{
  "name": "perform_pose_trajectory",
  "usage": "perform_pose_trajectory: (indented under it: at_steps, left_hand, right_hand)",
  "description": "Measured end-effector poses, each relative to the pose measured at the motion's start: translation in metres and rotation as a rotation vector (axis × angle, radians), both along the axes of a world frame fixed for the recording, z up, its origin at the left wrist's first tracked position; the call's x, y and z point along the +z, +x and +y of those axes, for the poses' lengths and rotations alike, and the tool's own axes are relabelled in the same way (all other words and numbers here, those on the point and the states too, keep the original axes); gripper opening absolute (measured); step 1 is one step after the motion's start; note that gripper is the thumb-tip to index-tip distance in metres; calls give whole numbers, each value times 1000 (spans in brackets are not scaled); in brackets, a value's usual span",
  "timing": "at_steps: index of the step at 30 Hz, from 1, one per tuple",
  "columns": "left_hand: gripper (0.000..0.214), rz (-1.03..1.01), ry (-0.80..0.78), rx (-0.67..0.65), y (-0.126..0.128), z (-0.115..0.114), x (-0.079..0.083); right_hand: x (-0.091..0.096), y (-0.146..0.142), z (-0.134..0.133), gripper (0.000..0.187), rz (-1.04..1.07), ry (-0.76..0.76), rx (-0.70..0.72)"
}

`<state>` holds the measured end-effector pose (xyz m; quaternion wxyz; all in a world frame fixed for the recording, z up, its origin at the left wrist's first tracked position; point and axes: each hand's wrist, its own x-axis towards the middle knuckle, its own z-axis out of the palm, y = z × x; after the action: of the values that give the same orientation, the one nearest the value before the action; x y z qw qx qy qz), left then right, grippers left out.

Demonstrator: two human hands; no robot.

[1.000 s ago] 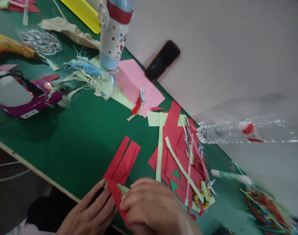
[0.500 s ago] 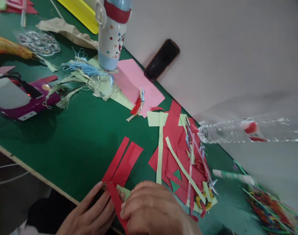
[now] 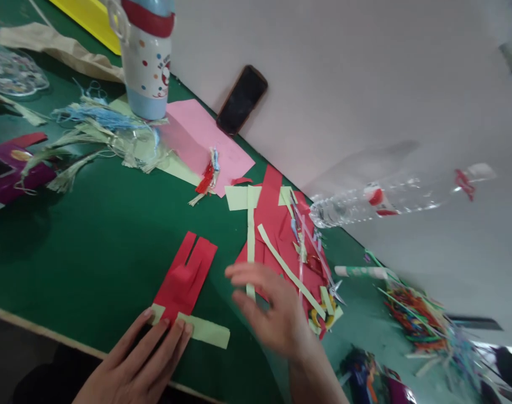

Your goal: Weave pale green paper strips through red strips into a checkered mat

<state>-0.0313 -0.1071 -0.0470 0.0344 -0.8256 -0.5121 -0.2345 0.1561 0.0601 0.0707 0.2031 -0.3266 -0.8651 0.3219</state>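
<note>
My left hand (image 3: 140, 365) lies flat near the table's front edge, fingertips pressing the near end of several red paper strips (image 3: 186, 275) and a light green strip (image 3: 201, 331) that crosses them. My right hand (image 3: 272, 311) hovers blurred above the table to the right of them, fingers spread, holding nothing. Its fingertips point toward a pile of red and green paper scraps (image 3: 287, 241).
A clear plastic bottle (image 3: 390, 196) lies against the white wall. A phone (image 3: 241, 98) leans there too. A dotted flask (image 3: 148, 56), pink paper (image 3: 203, 140), tassels (image 3: 100, 132), a glue stick (image 3: 363, 272), coloured sticks (image 3: 419, 317) and a purple device (image 3: 7, 171) crowd the green table (image 3: 96, 235).
My right hand has let go of the strips and lifted to the right with fingers spread. The green strip now lies across the red strips. The view has shifted rightward.
</note>
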Motion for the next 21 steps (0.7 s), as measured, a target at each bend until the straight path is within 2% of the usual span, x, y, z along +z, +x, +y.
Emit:
perform_pose_trajectory:
  at_steps: [2, 5, 11, 17, 21]
  left_hand:
    - [36, -11, -18, -19, -1, 0, 1]
    - [39, -51, 2, 2, 1, 2, 0]
    - [43, -52, 8, 8, 2, 3, 0]
    - [46, -28, -62, 29, 1, 1, 7]
    - [47, -28, -99, 64, 4, 0, 6]
  right_hand:
    - [-11, 17, 16, 15, -160, 38, -250]
    - [-29, 35, 35, 22, -358, 25, -435]
    - [-53, 28, 49, 38, -448, 15, -533]
    - [-56, 22, 60, 33, -443, -99, -563]
    - [-55, 25, 61, 22, -411, -145, -570]
